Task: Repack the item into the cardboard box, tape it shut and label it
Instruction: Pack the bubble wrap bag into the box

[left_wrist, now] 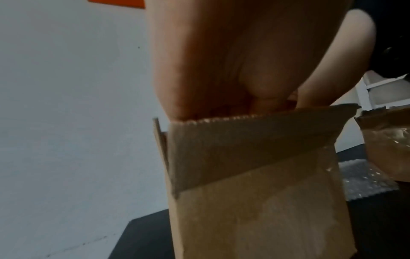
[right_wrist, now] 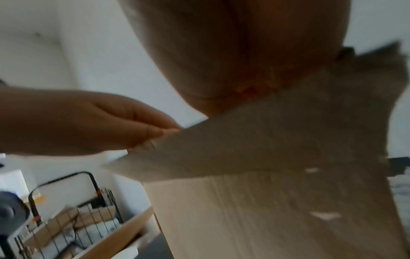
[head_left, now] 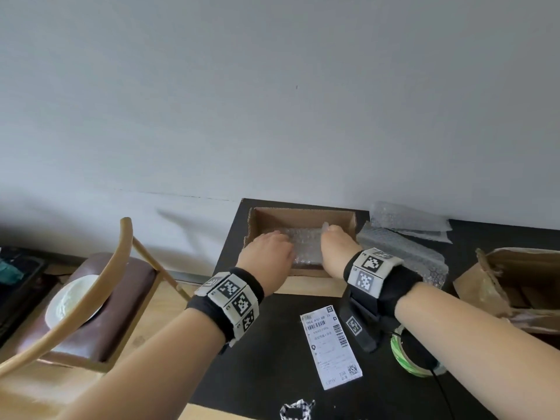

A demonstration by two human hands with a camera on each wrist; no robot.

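Note:
An open cardboard box (head_left: 303, 284) stands on the black table by the wall. Inside it lies the item wrapped in bubble wrap (head_left: 306, 245). Both hands reach into the box. My left hand (head_left: 277, 245) curls over the item's left end, and my right hand (head_left: 331, 237) holds its right end with one finger raised. In the left wrist view the left hand (left_wrist: 210, 70) dips behind the box flap (left_wrist: 255, 140), which hides the fingertips. The right wrist view shows the right hand (right_wrist: 233, 52) behind the flap (right_wrist: 277, 131). A white shipping label (head_left: 331, 347) and a green tape roll (head_left: 407, 357) lie in front.
Loose bubble wrap sheets (head_left: 403, 237) lie right of the box. A torn brown package (head_left: 521, 283) sits at the far right. A chair with a white plate (head_left: 72, 301) stands left of the table. A checked cloth (head_left: 297, 410) lies at the near edge.

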